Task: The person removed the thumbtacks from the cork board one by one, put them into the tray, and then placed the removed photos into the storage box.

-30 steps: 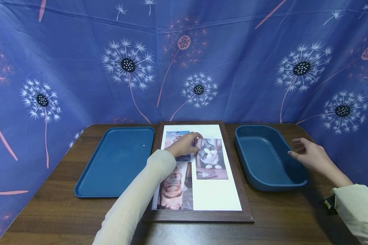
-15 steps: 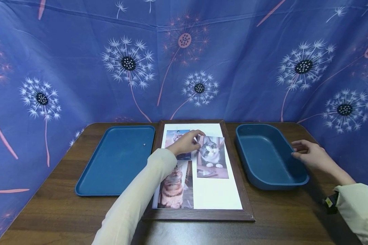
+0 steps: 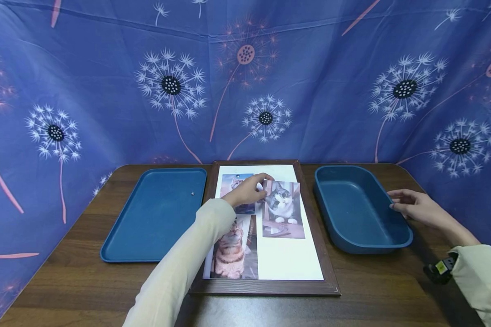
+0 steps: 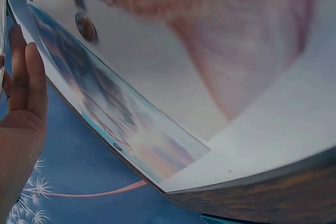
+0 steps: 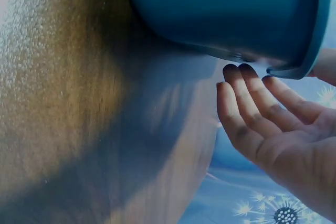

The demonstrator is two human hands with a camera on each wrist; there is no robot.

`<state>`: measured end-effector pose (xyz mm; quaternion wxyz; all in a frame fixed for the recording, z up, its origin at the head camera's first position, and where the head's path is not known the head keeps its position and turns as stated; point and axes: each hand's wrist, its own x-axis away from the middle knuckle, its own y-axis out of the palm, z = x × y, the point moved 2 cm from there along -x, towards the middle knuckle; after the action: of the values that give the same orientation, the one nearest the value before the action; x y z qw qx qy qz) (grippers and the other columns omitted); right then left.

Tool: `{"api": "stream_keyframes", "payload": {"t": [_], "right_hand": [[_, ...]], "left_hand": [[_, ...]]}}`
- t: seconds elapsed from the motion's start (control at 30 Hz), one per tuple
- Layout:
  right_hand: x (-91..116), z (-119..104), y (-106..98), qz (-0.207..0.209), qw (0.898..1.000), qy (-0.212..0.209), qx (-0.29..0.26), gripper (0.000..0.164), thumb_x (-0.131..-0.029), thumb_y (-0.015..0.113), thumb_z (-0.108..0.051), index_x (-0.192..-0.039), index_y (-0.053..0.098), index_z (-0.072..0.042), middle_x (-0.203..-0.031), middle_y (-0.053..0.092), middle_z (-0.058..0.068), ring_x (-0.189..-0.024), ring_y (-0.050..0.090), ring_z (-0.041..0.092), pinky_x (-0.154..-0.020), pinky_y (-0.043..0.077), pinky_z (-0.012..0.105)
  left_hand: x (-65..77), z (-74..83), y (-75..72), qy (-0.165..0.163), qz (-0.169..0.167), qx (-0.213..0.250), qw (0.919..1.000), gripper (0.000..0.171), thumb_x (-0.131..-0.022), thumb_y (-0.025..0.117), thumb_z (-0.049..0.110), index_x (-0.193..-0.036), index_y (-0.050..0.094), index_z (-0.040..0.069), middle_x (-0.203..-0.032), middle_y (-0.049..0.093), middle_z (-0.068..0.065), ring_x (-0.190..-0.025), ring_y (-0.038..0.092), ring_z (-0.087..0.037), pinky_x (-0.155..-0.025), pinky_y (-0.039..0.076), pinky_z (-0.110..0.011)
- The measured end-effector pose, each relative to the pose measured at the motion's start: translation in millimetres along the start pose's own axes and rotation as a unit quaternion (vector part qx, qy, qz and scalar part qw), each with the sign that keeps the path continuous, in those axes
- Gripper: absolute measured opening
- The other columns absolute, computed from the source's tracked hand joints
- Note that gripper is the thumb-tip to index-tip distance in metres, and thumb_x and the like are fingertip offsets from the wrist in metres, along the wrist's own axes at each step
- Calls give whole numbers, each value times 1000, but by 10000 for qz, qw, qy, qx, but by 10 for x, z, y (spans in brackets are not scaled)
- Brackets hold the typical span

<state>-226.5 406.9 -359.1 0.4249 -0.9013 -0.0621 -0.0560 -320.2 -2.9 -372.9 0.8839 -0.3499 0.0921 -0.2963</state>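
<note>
My left hand (image 3: pixel 247 190) pinches the upper left corner of a photo of a grey and white cat (image 3: pixel 283 209), held over the right half of a white board (image 3: pixel 288 261) in a brown frame. The photo's left edge overlaps a blue-toned cat photo (image 3: pixel 227 181), which has a small round pin (image 3: pixel 237 175) at its top. Below lies an orange cat photo (image 3: pixel 231 259). At the right, my right hand (image 3: pixel 419 208) holds the side rim of a deep blue bin (image 3: pixel 353 247), thumb over the rim and fingers (image 5: pixel 252 103) along the outer wall.
A shallow blue tray (image 3: pixel 151 218) lies left of the frame, with one small shiny pin (image 3: pixel 192 194) on it. Everything stands on a brown wooden table (image 3: pixel 376 290). A blue dandelion-print cloth (image 3: pixel 323 91) hangs close behind the table's far edge.
My right hand has moved from just above the bin's side onto its rim. My left hand and the grey and white cat photo have shifted slightly right and up.
</note>
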Motion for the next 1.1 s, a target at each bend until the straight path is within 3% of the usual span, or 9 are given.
{"api": "stream_keyframes", "payload": {"t": [0.17, 0.37, 0.9, 1.0, 1.1], "right_hand": [[-7, 49, 1, -173, 9990, -7, -401, 57, -96, 44, -25, -136, 25, 10, -117, 50, 26, -80, 54, -4, -67, 50, 30], [5, 88, 0, -311, 9969, -115, -713, 59, -96, 45, -27, -136, 23, 10, -125, 44, 32, -84, 56, -6, -70, 52, 32], [21, 87, -15, -395, 9959, -203, -789, 57, -95, 47, -27, -139, 24, 1, -130, 39, 34, -87, 55, -7, -69, 50, 30], [28, 89, -22, -392, 9956, -232, -821, 56, -95, 48, -26, -140, 25, -2, -128, 42, 30, -88, 55, -7, -69, 51, 30], [32, 90, -22, -391, 9956, -221, -826, 56, -95, 48, -26, -140, 25, -2, -125, 47, 25, -87, 56, -7, -70, 51, 30]], "left_hand": [[8, 15, -7, -35, -16, 93, 9999, 46, -91, 50, 5, -135, 40, 16, -114, 47, -9, -67, 58, -22, -62, 51, -30], [9, 42, -19, 4, 28, 284, 9996, 43, -92, 49, 5, -133, 43, 16, -113, 47, -11, -69, 59, -24, -64, 52, -31], [-31, 117, -80, 251, 219, 799, 9963, 43, -90, 47, -1, -131, 44, 11, -108, 47, -15, -77, 60, -34, -73, 52, -43], [-38, 137, -100, 268, 227, 817, 9960, 42, -91, 47, 0, -131, 44, 11, -108, 47, -15, -79, 60, -40, -71, 51, -41], [-46, 159, -123, 257, 198, 788, 9964, 42, -92, 47, 1, -132, 43, 12, -111, 46, -14, -78, 59, -39, -63, 48, -31]]}}
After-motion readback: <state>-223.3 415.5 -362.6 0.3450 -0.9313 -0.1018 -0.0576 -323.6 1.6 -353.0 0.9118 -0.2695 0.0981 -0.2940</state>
